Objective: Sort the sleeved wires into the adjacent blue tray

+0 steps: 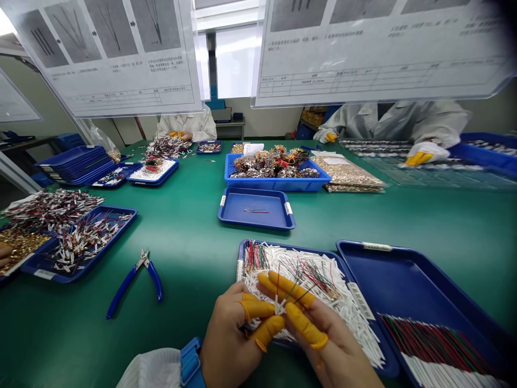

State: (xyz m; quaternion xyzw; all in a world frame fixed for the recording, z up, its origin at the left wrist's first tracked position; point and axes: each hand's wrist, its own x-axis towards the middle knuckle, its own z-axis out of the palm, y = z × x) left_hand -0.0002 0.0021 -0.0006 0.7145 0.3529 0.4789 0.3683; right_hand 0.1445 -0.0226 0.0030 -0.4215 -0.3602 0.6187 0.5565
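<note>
Wires in hand (278, 283), red, green and one dark, show their upper lengths only; white sleeves (279, 308) at the base are mostly covered by fingers, so exact count unclear. Lower fingers of the left hand (232, 328) curl out of sight, right hand (325, 337) runs off the bottom edge at the wrist. Near side of the sleeve-filled blue tray (391, 366) hidden behind both hands; larger tray (416, 280) with rows of red and green wires cut off lower right. Sheets (133, 70) overhead cropped at top, small print unreadable, and they block the heads of two co-workers across the table (186, 231). Another person's hand (5, 254) barely enters at the left edge. Grip: left thumb and forefinger nearly closed, pinching the white sleeves from the left; right thumb and fingers come in from the right, tips close together around the same spot, exact contact not clear. Wires fan upward out of the pinch, between the two hands, over the sleeve-filled tray. Blue-handled cutters (155, 281) lie spread on the table, well apart from left hand.
</note>
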